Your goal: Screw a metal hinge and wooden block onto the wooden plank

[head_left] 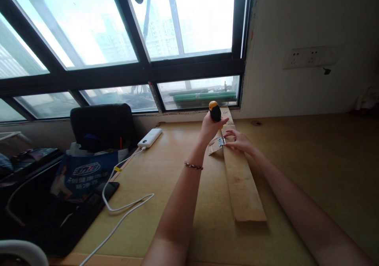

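My left hand [209, 128] is wrapped round the yellow and black handle of a screwdriver [214, 112]. The screwdriver stands nearly upright, its shaft pointing down at a small silver metal hinge [220, 141]. Whether its tip sits in a screw is too small to tell. My right hand [239, 141] lies over a long wooden plank [244, 185], thumb and fingers closed at the hinge's right side. The hinge is at the plank's left edge. Beside it, a small brown piece [215, 148], perhaps wood or cardboard, reaches out to the left.
A white power bank [150, 138] with a white cable [130, 206] lies left on the wooden table [174, 171]. Beyond the table's left edge are a black chair [102, 121] and a blue bag [85, 177]. A window and a wall border the far side.
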Motion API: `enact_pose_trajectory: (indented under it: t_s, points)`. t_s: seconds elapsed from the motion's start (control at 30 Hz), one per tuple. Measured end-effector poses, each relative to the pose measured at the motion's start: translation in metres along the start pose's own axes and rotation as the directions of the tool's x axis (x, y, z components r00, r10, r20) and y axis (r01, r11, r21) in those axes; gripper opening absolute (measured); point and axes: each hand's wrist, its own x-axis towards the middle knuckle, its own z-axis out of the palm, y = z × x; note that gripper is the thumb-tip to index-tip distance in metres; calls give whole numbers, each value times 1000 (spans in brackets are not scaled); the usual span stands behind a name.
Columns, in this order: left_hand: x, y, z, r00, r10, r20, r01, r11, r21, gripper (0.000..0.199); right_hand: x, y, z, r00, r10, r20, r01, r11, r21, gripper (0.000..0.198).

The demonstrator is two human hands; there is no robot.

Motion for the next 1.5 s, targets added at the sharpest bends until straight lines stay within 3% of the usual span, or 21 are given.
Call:
enact_pose_trajectory:
  t_s: [0.4,0.67,0.77,0.83,0.97,1.07,1.2,1.37,1.5]
  points:
    - [1,-6,-9,999,19,-50,-5,961,276,34,2,4,-1,1000,-1,20,0,999,34,58]
    - [-1,1,-19,999,22,-34,-1,841,541,30,0,0,-1,1000,2,27,-3,999,34,56]
    - [-1,3,-21,1000,18,-23,-4,871,492,30,-1,0,-1,1000,-5,12,5,1000,30,55]
    - [-2,4,-22,1000,-3,18,-3,927,375,31,-1,-1,-1,1000,-1,10,1,1000,31,54]
    - [-7,14,-24,963,-99,250,88,995,56,36,-2,-5,-2,1000,0,11,0,1000,30,53]
    - [-9,21,-25,926,-117,358,130,991,-12,33,-3,-7,-2,1000,-2,16,1,1000,30,52]
    - [-8,20,-21,953,-121,278,122,992,14,22,-3,-7,-2,1000,16,7,-16,999,33,54]
    - [-7,15,-16,957,-151,247,167,985,-43,25,-1,-4,-1,1000,16,15,-17,999,27,59]
    - [-7,11,-14,975,-156,158,147,987,64,26,0,-2,-2,1000,8,10,-8,1000,15,60]
